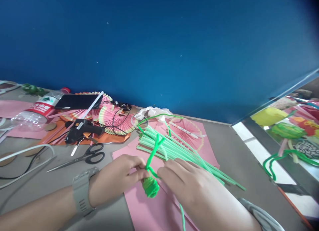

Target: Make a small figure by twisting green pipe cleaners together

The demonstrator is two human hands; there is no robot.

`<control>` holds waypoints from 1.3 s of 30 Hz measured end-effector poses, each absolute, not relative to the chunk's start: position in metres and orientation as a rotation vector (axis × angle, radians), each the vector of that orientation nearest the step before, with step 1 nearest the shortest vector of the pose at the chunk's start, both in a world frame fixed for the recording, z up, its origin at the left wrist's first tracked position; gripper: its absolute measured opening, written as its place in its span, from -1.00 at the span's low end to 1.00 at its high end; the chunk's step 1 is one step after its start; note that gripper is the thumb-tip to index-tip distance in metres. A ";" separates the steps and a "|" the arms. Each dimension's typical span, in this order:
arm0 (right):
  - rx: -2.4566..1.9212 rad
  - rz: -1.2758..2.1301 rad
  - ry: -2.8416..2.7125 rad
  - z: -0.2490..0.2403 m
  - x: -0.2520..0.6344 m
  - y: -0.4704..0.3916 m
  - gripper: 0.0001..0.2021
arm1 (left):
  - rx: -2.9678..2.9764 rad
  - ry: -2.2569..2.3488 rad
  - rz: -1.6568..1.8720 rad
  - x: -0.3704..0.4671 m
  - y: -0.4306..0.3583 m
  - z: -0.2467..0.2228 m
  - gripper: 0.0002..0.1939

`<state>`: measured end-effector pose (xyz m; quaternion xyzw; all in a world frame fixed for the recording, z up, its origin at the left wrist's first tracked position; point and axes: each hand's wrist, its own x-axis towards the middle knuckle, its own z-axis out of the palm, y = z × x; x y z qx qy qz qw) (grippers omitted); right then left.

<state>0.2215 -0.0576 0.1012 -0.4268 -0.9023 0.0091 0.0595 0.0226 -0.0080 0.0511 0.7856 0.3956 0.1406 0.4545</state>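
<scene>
My left hand [124,174] pinches the neck of a bright green pipe-cleaner figure [151,187], a coiled bulb with twisted stems rising above it. A green strand runs from the neck to my right hand [184,181], whose fingers are curled closed around its end. A pale green pipe cleaner [182,214] hangs below my right hand. Behind both hands a bundle of mint-green pipe cleaners [174,148] lies across pink paper [139,207]. My right palm and fingertips are turned out of sight.
At left lie black scissors [87,157], a glue gun [82,129], a dark phone [77,101] and a plastic bottle [37,109]. Folded paper fans [117,119] and a white marker [183,129] sit farther back. A blue partition [159,58] rises behind the table.
</scene>
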 end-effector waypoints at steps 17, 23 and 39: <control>-1.111 1.383 -2.206 0.093 0.229 -0.027 -0.75 | 1.975 0.363 0.003 0.022 -0.020 0.078 -0.75; -1.047 0.694 -2.524 0.098 0.223 -0.036 -0.70 | 1.820 0.452 0.072 0.020 -0.008 0.066 -0.75; -1.051 0.954 -2.665 0.104 0.230 -0.031 -0.83 | 1.547 0.407 -0.007 0.016 -0.002 0.058 -0.85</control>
